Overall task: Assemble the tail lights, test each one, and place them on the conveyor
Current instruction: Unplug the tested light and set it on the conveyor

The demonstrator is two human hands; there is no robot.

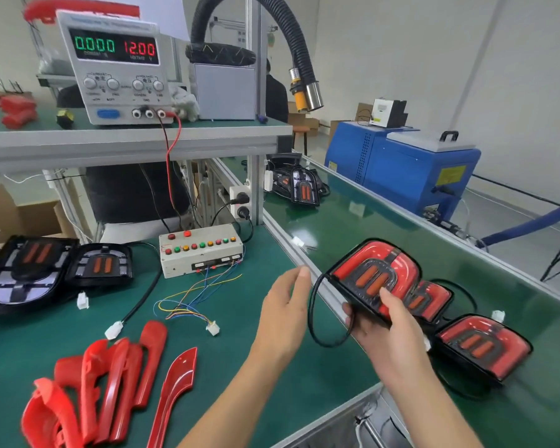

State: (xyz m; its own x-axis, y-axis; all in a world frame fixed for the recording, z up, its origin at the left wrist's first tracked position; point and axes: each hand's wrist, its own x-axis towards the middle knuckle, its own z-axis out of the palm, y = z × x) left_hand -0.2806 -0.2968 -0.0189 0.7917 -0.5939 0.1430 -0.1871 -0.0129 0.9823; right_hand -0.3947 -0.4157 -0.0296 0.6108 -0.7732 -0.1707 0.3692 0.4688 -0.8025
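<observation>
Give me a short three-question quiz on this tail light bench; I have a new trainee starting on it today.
1. True or false: the right hand grips a finished tail light over the conveyor.
2. What voltage does the power supply show?
A) 5.00 B) 12.00 C) 24.00
3. Fill in: the loose red lens covers lie on the bench in front of the ____ hand.

Key
1. True; thumb on its face, fingers underneath.
2. B; the current display reads 0.000.
3. Left; it is open and holds nothing.
</observation>
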